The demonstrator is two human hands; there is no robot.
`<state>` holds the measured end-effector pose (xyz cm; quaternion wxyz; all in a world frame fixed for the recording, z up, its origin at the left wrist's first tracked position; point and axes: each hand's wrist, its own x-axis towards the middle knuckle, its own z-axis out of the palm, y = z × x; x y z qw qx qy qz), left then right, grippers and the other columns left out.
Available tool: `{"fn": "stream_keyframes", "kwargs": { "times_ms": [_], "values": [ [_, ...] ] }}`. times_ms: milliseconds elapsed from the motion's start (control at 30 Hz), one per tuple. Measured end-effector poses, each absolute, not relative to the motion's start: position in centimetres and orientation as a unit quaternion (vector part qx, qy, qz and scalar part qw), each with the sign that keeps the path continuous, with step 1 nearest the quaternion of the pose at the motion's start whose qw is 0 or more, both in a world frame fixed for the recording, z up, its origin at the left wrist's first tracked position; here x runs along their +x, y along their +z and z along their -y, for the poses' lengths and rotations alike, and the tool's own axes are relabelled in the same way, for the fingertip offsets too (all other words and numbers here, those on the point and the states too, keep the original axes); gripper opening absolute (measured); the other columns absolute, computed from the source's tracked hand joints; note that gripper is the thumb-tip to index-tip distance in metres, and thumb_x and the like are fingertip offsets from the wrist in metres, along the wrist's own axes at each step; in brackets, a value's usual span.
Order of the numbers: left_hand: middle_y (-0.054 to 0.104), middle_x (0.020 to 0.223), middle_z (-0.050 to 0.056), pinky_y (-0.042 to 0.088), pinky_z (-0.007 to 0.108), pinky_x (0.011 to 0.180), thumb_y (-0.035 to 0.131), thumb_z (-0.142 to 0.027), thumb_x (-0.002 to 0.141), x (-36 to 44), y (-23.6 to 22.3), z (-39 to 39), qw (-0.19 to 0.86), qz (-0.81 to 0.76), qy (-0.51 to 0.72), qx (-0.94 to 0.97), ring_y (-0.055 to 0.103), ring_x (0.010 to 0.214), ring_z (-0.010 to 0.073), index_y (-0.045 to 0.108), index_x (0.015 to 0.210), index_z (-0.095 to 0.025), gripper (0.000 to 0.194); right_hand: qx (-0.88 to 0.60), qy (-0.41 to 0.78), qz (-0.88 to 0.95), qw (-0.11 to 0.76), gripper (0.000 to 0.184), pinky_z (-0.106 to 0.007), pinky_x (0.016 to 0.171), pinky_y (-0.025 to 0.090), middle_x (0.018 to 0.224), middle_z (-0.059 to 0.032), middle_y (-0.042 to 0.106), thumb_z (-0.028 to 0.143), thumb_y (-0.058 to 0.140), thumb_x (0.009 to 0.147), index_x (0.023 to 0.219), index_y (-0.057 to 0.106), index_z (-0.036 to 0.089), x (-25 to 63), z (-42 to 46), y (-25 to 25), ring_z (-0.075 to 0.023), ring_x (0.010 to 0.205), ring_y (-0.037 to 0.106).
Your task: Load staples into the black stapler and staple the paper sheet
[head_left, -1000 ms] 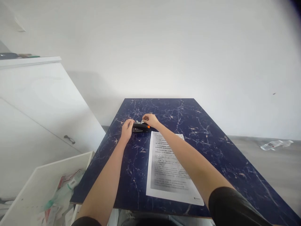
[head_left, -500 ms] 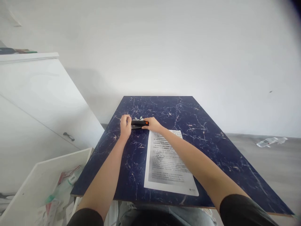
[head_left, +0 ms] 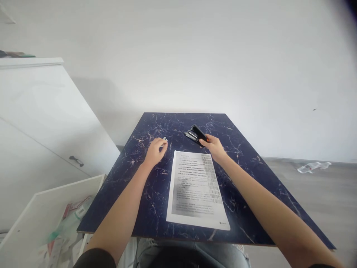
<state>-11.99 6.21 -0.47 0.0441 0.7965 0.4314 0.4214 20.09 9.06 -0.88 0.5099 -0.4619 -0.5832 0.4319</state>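
My right hand (head_left: 215, 146) grips a black stapler (head_left: 196, 136) by its rear end, near an orange patch. The stapler is tilted, its jaws apart and its metal inside showing, above the far half of the table. To the left of it, my left hand (head_left: 156, 150) is curled at the table top, thumb and fingers around small silvery staple strips (head_left: 165, 139). The fingers partly hide these strips. A printed sheet of paper (head_left: 192, 191) lies flat between my forearms.
The dark blue marbled table (head_left: 147, 216) stands against a white wall. At the left, a white cabinet (head_left: 36, 111) has an open drawer (head_left: 69, 182) with packets and a bottle inside. Clear plastic packaging (head_left: 312, 167) lies on the floor at the right.
My right hand has carried the stapler away to the right and turned it, and its jaws are wider apart. My left hand has let go of the stapler and moved right to the staple strips.
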Motion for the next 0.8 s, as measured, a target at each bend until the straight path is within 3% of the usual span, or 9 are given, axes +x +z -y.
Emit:
{"fn": "stream_keyframes", "kwargs": {
  "times_ms": [133,333,567,800],
  "values": [
    [0.072,0.105,0.006,0.046,0.041,0.098,0.052,-0.029,0.101,-9.8,-0.3,-5.3,0.064,-0.360,0.302,0.881,0.063,0.101,0.0222,0.072,0.102,-0.021,0.022,-0.458,0.434,0.541,0.556,0.042,-0.034,0.075,0.050,0.083,-0.0014,0.065,0.052,0.081,0.075,0.098,0.069,0.019,22.4,-7.3,-2.0,-0.0184,0.074,0.060],
    [0.072,0.117,0.007,0.042,0.046,0.107,0.055,-0.034,0.101,-9.5,0.0,-4.8,0.117,-0.315,0.221,0.916,0.062,0.109,0.0233,0.078,0.108,-0.026,0.025,-0.465,0.391,0.558,0.565,0.036,-0.031,0.073,0.045,0.081,0.0004,0.063,0.047,0.080,0.078,0.098,0.071,0.019,22.7,-5.7,-1.0,-0.0172,0.074,0.058],
    [0.054,0.153,0.006,0.025,0.053,0.121,0.064,-0.055,0.094,-9.3,0.1,-4.1,0.194,-0.279,0.094,0.936,0.046,0.142,0.0296,0.065,0.138,-0.038,0.047,-0.464,0.390,0.554,0.571,0.037,-0.032,0.075,0.046,0.084,-0.0006,0.065,0.046,0.080,0.077,0.101,0.072,0.019,23.0,-4.8,-0.6,-0.0179,0.076,0.057],
    [0.054,0.153,0.006,0.021,0.055,0.122,0.068,-0.058,0.090,-9.1,0.4,-4.0,0.200,-0.292,0.062,0.933,0.045,0.143,0.0317,0.067,0.136,-0.037,0.050,-0.474,0.389,0.546,0.571,0.036,-0.032,0.073,0.044,0.079,0.0003,0.063,0.047,0.080,0.077,0.097,0.072,0.019,23.5,-4.6,-0.7,-0.0176,0.073,0.057]
  ]
}}
